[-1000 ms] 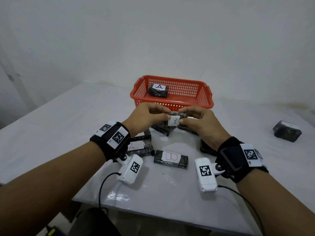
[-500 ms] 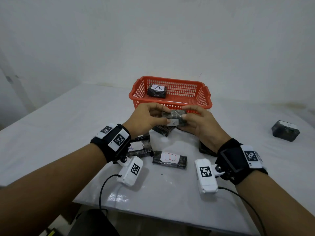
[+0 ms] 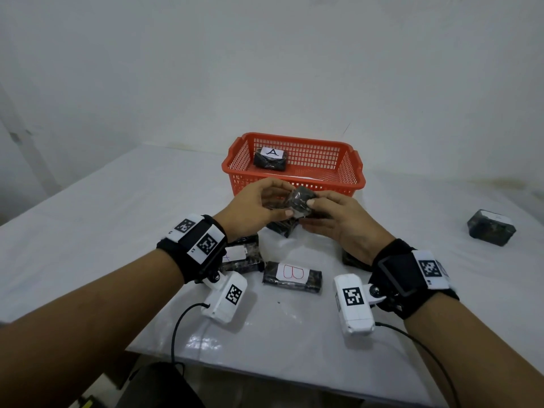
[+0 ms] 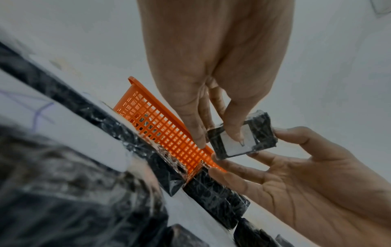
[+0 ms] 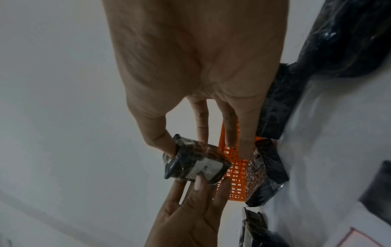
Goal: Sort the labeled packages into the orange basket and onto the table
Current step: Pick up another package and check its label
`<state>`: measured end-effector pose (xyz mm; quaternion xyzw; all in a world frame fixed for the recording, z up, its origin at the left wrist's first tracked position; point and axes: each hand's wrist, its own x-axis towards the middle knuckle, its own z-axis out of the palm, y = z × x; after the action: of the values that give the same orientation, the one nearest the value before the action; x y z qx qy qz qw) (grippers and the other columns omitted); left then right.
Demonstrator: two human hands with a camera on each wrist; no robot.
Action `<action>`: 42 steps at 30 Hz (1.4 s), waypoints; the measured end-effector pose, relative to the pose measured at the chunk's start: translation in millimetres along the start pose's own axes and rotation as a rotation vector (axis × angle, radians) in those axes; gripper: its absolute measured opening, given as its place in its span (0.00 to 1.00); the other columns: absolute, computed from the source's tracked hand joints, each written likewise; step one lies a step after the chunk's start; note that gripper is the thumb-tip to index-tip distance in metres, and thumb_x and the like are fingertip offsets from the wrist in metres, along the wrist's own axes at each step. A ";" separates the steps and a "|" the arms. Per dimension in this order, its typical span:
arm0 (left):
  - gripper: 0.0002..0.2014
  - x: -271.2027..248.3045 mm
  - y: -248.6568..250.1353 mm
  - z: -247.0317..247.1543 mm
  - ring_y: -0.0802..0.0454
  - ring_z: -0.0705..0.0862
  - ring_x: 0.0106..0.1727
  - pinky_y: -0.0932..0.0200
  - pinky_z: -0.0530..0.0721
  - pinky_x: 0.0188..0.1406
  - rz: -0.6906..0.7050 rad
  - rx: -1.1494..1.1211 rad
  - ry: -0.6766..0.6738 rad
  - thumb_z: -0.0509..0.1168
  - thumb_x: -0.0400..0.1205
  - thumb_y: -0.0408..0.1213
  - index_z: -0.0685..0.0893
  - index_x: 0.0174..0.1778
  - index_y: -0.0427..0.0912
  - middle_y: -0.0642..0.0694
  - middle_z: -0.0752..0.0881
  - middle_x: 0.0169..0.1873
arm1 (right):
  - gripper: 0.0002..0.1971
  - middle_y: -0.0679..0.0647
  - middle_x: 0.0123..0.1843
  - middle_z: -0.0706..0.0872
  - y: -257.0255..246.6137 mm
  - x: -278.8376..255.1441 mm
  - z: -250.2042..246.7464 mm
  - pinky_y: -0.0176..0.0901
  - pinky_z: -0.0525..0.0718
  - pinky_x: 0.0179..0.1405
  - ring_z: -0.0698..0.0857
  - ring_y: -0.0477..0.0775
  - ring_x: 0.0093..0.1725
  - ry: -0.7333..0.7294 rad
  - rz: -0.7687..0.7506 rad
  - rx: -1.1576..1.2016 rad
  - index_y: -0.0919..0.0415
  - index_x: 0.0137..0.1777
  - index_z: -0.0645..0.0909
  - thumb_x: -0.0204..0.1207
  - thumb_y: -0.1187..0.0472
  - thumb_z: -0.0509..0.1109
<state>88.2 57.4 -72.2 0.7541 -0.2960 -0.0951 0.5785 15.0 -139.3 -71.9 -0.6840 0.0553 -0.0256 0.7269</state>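
A small dark wrapped package (image 3: 300, 198) with a white label is held in the air just in front of the orange basket (image 3: 350, 178). My left hand (image 3: 282, 203) pinches its left end, thumb pressed on the label (image 4: 239, 145). My right hand (image 3: 319, 203) pinches the right end between thumb and fingers. In the right wrist view the package (image 5: 190, 163) is tilted, its label facing down toward me. Another package marked A (image 3: 270, 160) lies inside the basket at its left.
On the white table (image 3: 117, 219) lie a package marked B (image 3: 291, 276), one under my left wrist (image 3: 241, 256), one below the hands (image 3: 282, 229), one behind my right wrist (image 3: 353, 260), and a dark box at far right (image 3: 491, 228).
Both hands have rolled the held package, so its A label no longer faces me. The hands rose a little toward the basket's front wall.
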 end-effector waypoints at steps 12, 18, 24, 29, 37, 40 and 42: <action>0.26 -6.9 0.9 0.9 0.47 0.88 0.71 0.46 0.84 0.73 -0.080 -0.213 -0.180 0.74 0.81 0.41 0.83 0.76 0.41 0.44 0.89 0.68 | 0.14 0.71 0.64 0.91 -2.0 -2.4 -4.3 0.62 0.88 0.71 0.91 0.69 0.65 0.003 -0.122 -0.036 0.68 0.60 0.87 0.76 0.69 0.80; 0.17 -3.9 2.1 3.8 0.48 0.91 0.64 0.46 0.87 0.71 -0.063 -0.161 -0.049 0.72 0.85 0.33 0.86 0.70 0.35 0.39 0.91 0.63 | 0.22 0.69 0.67 0.90 -1.7 -1.7 -7.1 0.59 0.87 0.73 0.90 0.68 0.68 -0.043 -0.062 0.016 0.72 0.71 0.82 0.78 0.65 0.77; 0.28 -3.8 2.1 3.3 0.42 0.90 0.67 0.43 0.86 0.71 -0.096 -0.225 -0.110 0.78 0.76 0.47 0.87 0.70 0.37 0.38 0.91 0.64 | 0.20 0.64 0.62 0.93 -1.3 -2.2 -8.7 0.52 0.90 0.68 0.93 0.62 0.64 -0.037 -0.091 0.007 0.72 0.67 0.85 0.77 0.65 0.79; 0.18 -3.1 2.2 2.4 0.38 0.91 0.63 0.36 0.85 0.71 -0.077 -0.211 -0.047 0.76 0.82 0.39 0.89 0.65 0.35 0.35 0.92 0.60 | 0.26 0.62 0.61 0.94 -1.4 -4.1 -9.9 0.49 0.91 0.65 0.93 0.60 0.63 -0.057 -0.089 0.020 0.63 0.62 0.87 0.62 0.62 0.84; 0.17 -2.7 5.7 5.5 0.42 0.91 0.63 0.43 0.88 0.68 -0.095 -0.186 -0.078 0.76 0.82 0.38 0.89 0.66 0.38 0.38 0.92 0.61 | 0.22 0.62 0.64 0.92 0.8 -4.0 -11.5 0.53 0.91 0.67 0.92 0.60 0.65 -0.022 -0.125 -0.048 0.64 0.66 0.86 0.72 0.69 0.83; 0.15 -2.6 6.0 5.1 0.45 0.93 0.60 0.51 0.91 0.63 -0.069 -0.104 -0.030 0.74 0.83 0.34 0.89 0.66 0.39 0.41 0.94 0.58 | 0.26 0.59 0.63 0.93 -0.4 -4.8 -10.0 0.49 0.91 0.66 0.92 0.58 0.66 -0.059 -0.091 -0.022 0.61 0.67 0.86 0.67 0.66 0.84; 0.16 -3.3 6.5 4.8 0.47 0.93 0.60 0.55 0.91 0.60 -0.072 -0.104 -0.054 0.74 0.83 0.34 0.89 0.67 0.40 0.43 0.93 0.58 | 0.25 0.60 0.64 0.93 -1.8 -5.9 -9.4 0.50 0.90 0.67 0.92 0.59 0.67 -0.058 -0.098 -0.038 0.62 0.68 0.86 0.70 0.66 0.83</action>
<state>81.0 54.2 -68.3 0.7305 -0.2788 -0.1515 0.6048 8.1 -148.0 -70.4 -0.7001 0.0009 -0.0403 0.7129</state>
